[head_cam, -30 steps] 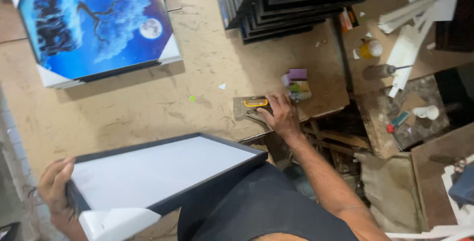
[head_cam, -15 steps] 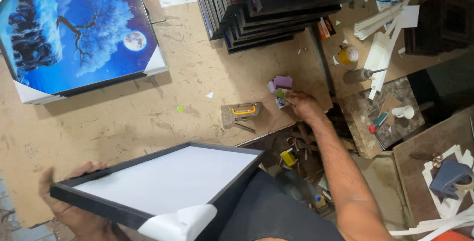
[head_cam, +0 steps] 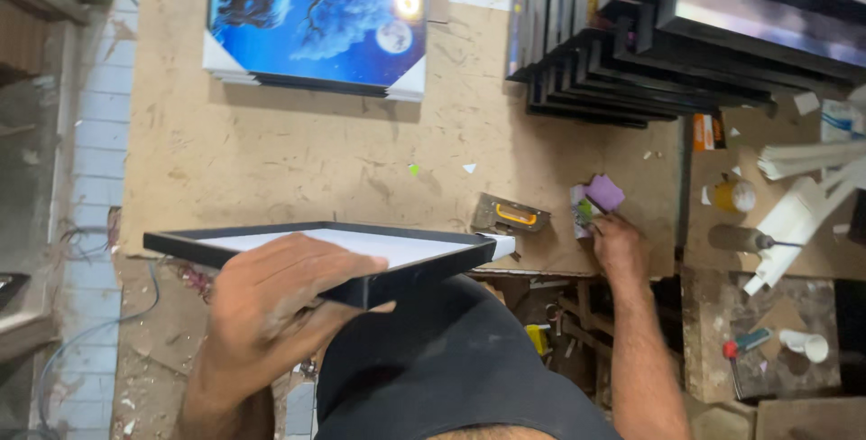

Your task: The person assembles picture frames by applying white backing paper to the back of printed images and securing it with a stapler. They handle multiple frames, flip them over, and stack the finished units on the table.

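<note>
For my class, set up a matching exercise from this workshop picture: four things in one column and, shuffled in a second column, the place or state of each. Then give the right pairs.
Things:
1. black frame
2. blue moon painting
3. staple gun
4. stack of black frames

Places or states:
A. lying flat at the far side of the worktable
B. piled at the table's far right corner
C. held tilted in the left hand
D. on the table beside the right hand

Pairs: 1-C, 2-A, 3-D, 4-B
</note>
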